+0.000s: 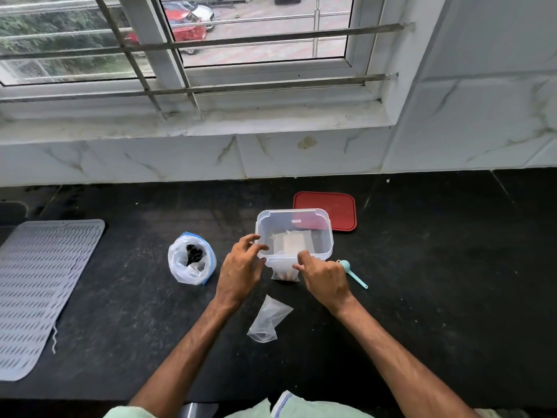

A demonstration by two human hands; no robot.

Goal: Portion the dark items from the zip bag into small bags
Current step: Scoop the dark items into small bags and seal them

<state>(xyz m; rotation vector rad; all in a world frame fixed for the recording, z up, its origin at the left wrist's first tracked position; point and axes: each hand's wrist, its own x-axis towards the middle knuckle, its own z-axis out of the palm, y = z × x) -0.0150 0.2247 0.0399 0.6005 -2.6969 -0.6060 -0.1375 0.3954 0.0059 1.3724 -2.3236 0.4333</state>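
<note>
Black counter (422, 297) below a barred window (256, 40), centre frame: right hand (327, 279) pinches a small bag (284, 272), left hand (241, 273) loose-fingered, holding nothing.

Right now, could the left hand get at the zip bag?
Probably yes. The left hand seems free, hovering by the tub; the zip bag stands just to its left, with only bare counter between them.

Barred window (211, 40) above marble-tiled wall (482, 101) and black counter (437, 282).
</note>
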